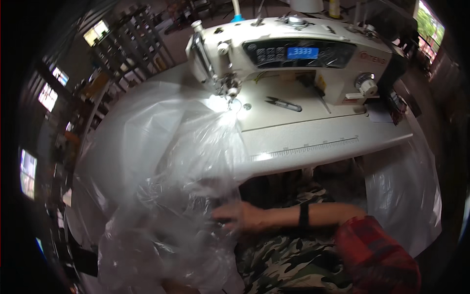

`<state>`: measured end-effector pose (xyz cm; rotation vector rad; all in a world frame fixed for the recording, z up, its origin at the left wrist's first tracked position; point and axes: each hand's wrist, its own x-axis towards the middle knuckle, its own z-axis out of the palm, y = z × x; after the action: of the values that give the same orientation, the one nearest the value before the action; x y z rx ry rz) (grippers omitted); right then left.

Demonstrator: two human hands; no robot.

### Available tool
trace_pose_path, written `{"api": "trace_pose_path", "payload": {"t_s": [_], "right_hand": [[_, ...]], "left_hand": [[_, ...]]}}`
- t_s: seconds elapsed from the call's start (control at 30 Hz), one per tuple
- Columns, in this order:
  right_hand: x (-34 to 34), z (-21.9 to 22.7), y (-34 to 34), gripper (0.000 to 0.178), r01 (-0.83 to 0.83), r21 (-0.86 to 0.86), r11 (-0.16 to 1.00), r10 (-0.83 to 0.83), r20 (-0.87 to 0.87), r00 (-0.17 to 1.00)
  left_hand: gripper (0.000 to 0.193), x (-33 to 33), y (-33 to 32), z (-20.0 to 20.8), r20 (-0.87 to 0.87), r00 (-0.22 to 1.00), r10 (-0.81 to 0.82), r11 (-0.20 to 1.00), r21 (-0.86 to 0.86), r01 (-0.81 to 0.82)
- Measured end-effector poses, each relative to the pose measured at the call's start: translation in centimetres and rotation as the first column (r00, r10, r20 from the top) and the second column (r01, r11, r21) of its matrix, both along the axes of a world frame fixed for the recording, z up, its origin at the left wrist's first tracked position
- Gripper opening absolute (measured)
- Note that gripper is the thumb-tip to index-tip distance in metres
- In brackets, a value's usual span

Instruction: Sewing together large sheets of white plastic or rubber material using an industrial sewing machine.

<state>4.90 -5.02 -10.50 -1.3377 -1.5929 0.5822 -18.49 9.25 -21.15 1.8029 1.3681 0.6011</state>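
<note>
under the clear plastic sheet (pixel 161 196), right hand (pixel 240 215) fingers blur.

You get your strongest light from the lamp at the sewing machine (pixel 293 59) needle, which burns out to white glare on the clear plastic sheet (pixel 181 161). Daylight shows in far windows left and right. Your lap is dim, the rim falls black, and straight edges bow.

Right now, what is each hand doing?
Right hand: closed on the clear plastic sheet.
Left hand: hidden under the plastic, cannot be told.
</note>
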Motion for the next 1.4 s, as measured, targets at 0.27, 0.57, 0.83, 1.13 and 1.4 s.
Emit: {"api": "trace_pose_path", "payload": {"t_s": [0.27,0.57,0.83,1.13,1.4], "right_hand": [[4.5,0.2,-6.2,0.034,0.214,-0.287,0.934,-0.355,-0.661,0.661],[3.0,3.8,-11.7,0.047,0.162,-0.357,0.92,-0.391,-0.851,0.35],[-0.6,4.7,-9.0,0.03,-0.194,-0.393,0.899,-0.23,-0.801,0.553],[-3.3,6.0,-8.1,0.029,-0.408,-0.119,0.905,0.061,-0.914,0.401],[-2.3,4.8,-9.4,0.014,-0.405,-0.216,0.889,-0.034,-0.911,0.412]], "left_hand": [[0.025,-4.6,-7.8,3.7,-0.078,0.989,-0.123,0.99,-0.081,0.116],[0.024,-12.1,-20.2,12.6,-0.209,0.82,-0.532,0.806,-0.423,0.415],[0.023,-10.9,-20.7,32.3,0.355,0.879,-0.317,0.849,-0.308,0.43],[0.012,3.3,-11.9,20.5,0.314,0.876,-0.365,0.784,-0.404,0.471],[0.01,0.2,-9.9,19.9,0.298,0.929,-0.221,0.913,-0.273,0.304]]}}
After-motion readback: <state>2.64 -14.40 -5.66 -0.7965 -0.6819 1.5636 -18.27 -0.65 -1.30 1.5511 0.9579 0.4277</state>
